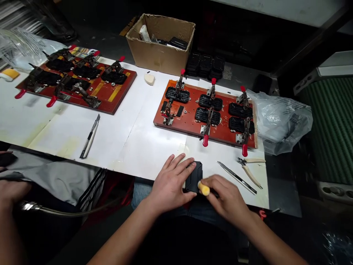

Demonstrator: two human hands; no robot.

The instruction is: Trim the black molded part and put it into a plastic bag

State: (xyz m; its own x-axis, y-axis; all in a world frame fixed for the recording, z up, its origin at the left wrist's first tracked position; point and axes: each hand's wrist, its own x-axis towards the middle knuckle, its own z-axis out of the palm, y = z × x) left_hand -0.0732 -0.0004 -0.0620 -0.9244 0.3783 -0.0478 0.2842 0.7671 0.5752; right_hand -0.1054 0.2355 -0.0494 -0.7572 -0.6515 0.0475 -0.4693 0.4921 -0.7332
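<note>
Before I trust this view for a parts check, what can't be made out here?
- Small black plastic part: head view, largely covered by the left hand.
- Yellow-handled tool: its working end is hidden under the right hand.
- Brown cardboard box: contents too small and dark to identify.
- Another person's hand: cut off by the left edge.

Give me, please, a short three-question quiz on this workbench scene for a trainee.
1. True or false: the left hand rests on the black part.
2. What does the right hand grip? A) a yellow-handled tool B) the pliers C) the utility knife
3. How many red-tipped toggle clamps are on the nearer red jig board?

Key: 1 true. 2 A. 3 six, judging by the visible clamps.
</note>
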